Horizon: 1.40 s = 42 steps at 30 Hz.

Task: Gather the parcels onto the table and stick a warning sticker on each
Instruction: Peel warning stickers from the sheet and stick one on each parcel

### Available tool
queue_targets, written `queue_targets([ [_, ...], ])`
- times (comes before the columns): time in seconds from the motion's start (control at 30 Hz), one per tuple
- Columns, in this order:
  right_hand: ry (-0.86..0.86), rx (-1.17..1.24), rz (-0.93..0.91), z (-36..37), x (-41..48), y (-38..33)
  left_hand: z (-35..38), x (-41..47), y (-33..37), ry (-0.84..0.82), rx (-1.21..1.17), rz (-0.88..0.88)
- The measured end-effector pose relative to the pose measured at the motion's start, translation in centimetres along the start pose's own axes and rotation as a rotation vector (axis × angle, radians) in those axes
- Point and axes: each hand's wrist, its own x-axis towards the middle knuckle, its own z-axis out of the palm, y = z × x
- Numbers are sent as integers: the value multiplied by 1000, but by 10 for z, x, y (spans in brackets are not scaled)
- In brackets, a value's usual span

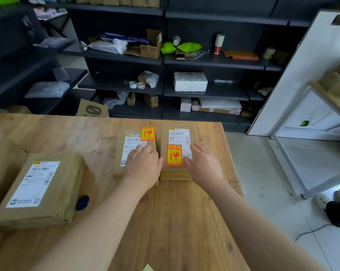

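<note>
Two brown parcels lie side by side on the wooden table (165, 222). The left parcel (122, 165) carries an orange warning sticker (147, 133) at its far right corner. The right parcel (177, 173) has a white label and an orange warning sticker (174, 155) near its front. My left hand (142, 165) rests flat on the left parcel, fingers apart. My right hand (203, 163) lies flat on the right parcel just right of its sticker, holding nothing. A larger parcel (38, 190) with only a white label sits at the table's left.
A small blue object (82, 202) lies beside the large parcel. Dark shelves (163, 59) with boxes and bags stand behind the table. A white frame (294, 159) and dark shoes (337, 210) are on the floor to the right. The table's right edge is near my right arm.
</note>
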Motion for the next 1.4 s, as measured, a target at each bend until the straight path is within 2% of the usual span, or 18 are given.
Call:
queue_targets([
  [0.23,-7,-87,-193,-6,-33,-78,-33,-66,-55,37,20,-46],
  [0.37,-19,-52,-302,12,-56,-150,-45,-114,-119,30,52,-108],
  [0.47,-63,-14,-341,35,-73,-205,-52,-147,-179,-42,125,-187],
  [0.63,-185,-7,-316,77,-89,-276,-48,-183,-268,-145,219,-293],
  [0.77,-323,-4,-164,109,-94,-307,-28,-186,-306,-218,198,-310],
  [0.9,-413,84,-32,130,-98,-320,-10,-179,-313,-209,31,-278],
  [1.07,-386,124,58,124,-122,-315,-11,-200,-302,-203,-115,-269],
  [1.23,-398,118,73,105,-183,-295,-27,-249,-268,-296,-170,-263],
  [1.4,-400,96,59,88,-242,-275,-37,-309,-234,-274,-169,-229],
])
